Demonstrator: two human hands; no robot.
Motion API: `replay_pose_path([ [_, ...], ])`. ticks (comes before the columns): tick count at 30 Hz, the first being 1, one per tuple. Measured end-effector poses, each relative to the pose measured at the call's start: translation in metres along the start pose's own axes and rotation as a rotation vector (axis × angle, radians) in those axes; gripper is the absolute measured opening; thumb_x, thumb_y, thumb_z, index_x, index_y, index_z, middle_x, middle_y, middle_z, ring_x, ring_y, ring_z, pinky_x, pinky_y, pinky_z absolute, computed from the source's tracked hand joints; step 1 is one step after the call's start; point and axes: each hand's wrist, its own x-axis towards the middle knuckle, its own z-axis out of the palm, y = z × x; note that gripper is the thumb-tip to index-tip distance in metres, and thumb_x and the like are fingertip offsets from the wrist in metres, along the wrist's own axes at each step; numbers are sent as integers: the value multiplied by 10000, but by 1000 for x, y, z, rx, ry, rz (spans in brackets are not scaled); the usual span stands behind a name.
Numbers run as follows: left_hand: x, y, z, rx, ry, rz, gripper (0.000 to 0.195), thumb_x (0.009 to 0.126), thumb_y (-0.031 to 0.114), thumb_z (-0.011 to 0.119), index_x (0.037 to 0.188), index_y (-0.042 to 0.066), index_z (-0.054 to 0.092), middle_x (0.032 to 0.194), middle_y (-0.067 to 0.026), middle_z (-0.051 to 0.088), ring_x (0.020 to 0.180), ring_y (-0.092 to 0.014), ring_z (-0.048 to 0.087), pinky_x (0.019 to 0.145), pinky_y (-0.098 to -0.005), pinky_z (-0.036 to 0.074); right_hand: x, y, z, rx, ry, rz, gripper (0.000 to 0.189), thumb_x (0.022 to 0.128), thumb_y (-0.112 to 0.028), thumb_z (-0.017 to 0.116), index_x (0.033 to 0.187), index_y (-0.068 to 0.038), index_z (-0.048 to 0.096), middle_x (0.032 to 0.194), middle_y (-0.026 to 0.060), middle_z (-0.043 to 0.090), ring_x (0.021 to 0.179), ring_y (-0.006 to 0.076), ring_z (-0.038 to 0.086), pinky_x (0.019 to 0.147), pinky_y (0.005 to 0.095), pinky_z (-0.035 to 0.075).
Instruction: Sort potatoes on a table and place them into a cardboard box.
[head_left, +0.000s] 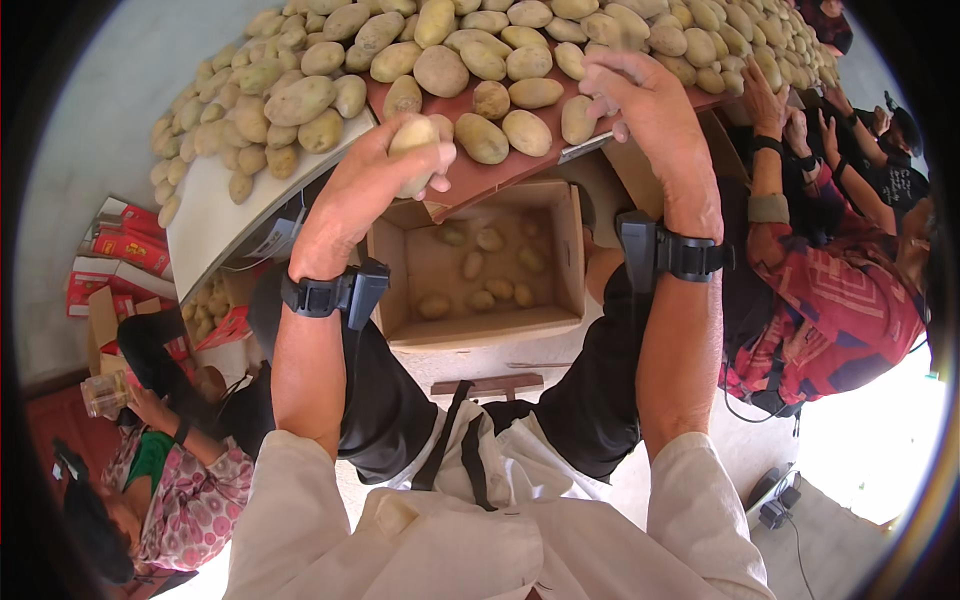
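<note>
My left hand (382, 161) is closed around a potato (415, 137) above the front edge of the reddish-brown tabletop (480, 180). My right hand (630, 101) is over the same table farther right, fingers spread and curled, its fingertips beside or on another potato (578, 120); whether it grips that one I cannot tell. Loose potatoes (481, 138) lie between the hands, in front of a large heap of potatoes (442, 71). Below the table edge, between my knees, an open cardboard box (480, 334) holds several potatoes (481, 301) on its bottom.
Co-workers sit close on the right, one in a red patterned shirt (840, 292) with hands at the heap. Another person (176, 480) at the lower left holds a clear plastic container (105, 394). Red cartons (135, 247) lie at the left, beside a white tabletop (217, 225) bearing more potatoes.
</note>
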Motion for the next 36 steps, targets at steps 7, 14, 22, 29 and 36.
replay_pose_path([
  [7,-7,-22,-33,517,-195,-11,328,848,215,755,1087,17,647,970,-42,657,894,-144,585,810,-305,492,4,-1,11,-272,-68,-15,394,963,-313,643,1264,-60,673,968,3,705,815,83,641,617,260,459],
  [14,-6,-37,-45,633,-191,-133,270,848,105,732,1083,-8,663,1014,-64,698,939,-163,646,859,-328,523,25,37,30,-356,-89,-64,283,914,-216,675,1098,-8,725,855,41,697,761,121,647,668,289,506],
  [22,-7,-51,-33,515,-105,34,248,869,160,739,1026,-23,681,894,-136,715,850,-208,670,805,-365,533,22,76,93,-909,-7,-262,191,842,-159,593,887,-54,746,943,212,737,904,389,717,787,505,567],
  [29,-5,-18,0,456,-72,-14,213,864,111,738,1017,-32,701,860,-133,746,803,-185,710,748,-346,549,19,57,114,-977,-49,-37,271,841,-131,659,1091,-39,708,1115,194,707,1012,382,703,830,476,585],
  [36,19,-23,27,675,42,52,407,867,212,722,1205,1,641,902,-220,734,878,-389,722,808,-442,552,23,60,107,-938,-100,13,399,844,-154,674,1221,-28,642,1229,239,612,1095,394,654,901,463,563],
])
